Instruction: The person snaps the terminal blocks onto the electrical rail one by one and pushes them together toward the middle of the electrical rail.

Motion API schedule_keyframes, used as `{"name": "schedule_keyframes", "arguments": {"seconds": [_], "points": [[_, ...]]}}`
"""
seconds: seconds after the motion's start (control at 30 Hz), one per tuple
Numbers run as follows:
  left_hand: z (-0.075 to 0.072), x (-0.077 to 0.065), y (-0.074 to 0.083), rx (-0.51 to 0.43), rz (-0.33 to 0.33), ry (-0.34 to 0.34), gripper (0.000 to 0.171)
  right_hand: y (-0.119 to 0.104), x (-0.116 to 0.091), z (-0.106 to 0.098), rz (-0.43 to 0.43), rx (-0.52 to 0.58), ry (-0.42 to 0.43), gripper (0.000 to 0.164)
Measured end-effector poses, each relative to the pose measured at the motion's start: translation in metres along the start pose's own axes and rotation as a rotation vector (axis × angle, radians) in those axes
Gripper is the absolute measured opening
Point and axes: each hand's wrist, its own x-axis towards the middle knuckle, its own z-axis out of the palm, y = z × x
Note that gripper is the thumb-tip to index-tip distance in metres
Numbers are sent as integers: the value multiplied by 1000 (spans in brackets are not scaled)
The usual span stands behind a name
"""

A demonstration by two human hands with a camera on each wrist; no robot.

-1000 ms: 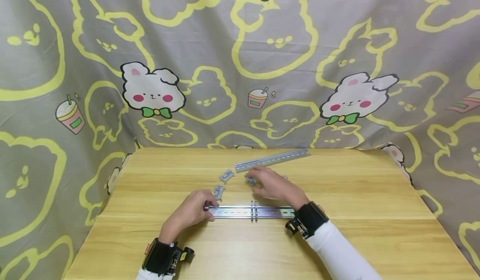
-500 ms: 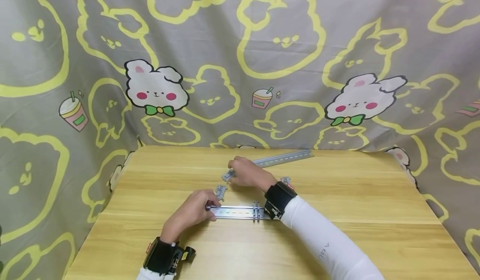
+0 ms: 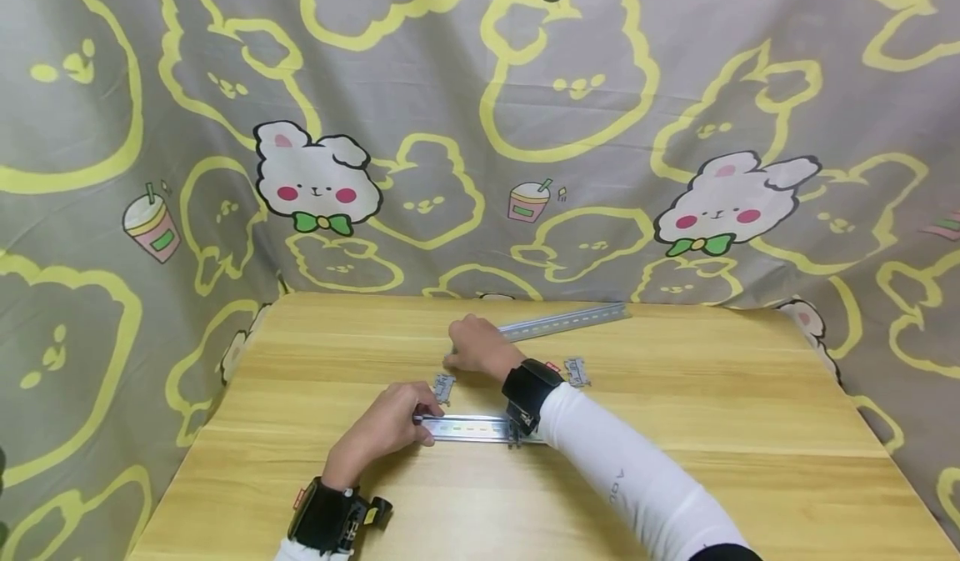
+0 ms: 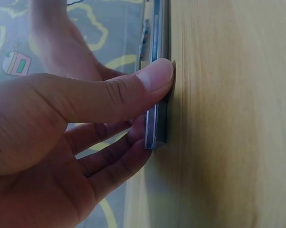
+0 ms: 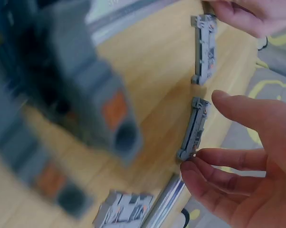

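My left hand (image 3: 397, 415) holds the left end of a slotted metal DIN rail (image 3: 468, 429), thumb on the near edge and fingers beyond, as the left wrist view shows. Grey terminal blocks (image 3: 514, 434) stand across the rail, partly hidden by the right wrist; they loom blurred in the right wrist view. My right hand (image 3: 483, 348) is over another grey terminal block (image 5: 194, 128). Its fingers touch the block's lower end, while the thumb lies just off the upper end. A further terminal block (image 3: 444, 388) lies between the hands.
A second DIN rail (image 3: 570, 319) lies slanted at the back of the wooden table (image 3: 712, 419). One loose terminal block (image 3: 576, 371) sits right of the right wrist. Another block (image 5: 124, 209) shows beside a rail in the right wrist view. A patterned curtain (image 3: 450, 86) hangs behind.
My right hand has moved left, from one loose terminal block to the one nearer the left hand, and now covers it. The left hand keeps its hold on the rail.
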Motion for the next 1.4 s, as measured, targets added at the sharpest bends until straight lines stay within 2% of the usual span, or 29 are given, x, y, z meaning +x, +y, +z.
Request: {"name": "schedule_keyframes", "arguments": {"seconds": [0.17,0.37,0.47,0.57,0.67,0.8,0.97,1.23,1.4], "points": [[1,-1,-1,12,1,11,31,-6,2,3,-4,-46,18,23],[3,-1,-5,12,-8,8,31,-4,0,1,18,13,8,23],[5,-2,-5,4,-11,3,31,2,-8,-3,-1,62,33,23],[6,-5,-4,3,-21,4,30,8,-21,-11,-63,115,83,20],[6,-5,-4,5,-21,9,30,14,-36,-17,-91,132,116,31],[6,-3,-4,9,-13,16,30,25,-58,-23,-88,127,133,46],[6,-2,-3,6,-31,19,30,37,-87,-26,-75,170,153,48],[6,-1,-2,16,-17,18,29,63,-134,-21,-87,242,135,47],[6,-1,-1,12,-17,18,30,82,-165,-17,-35,316,88,44]]}}
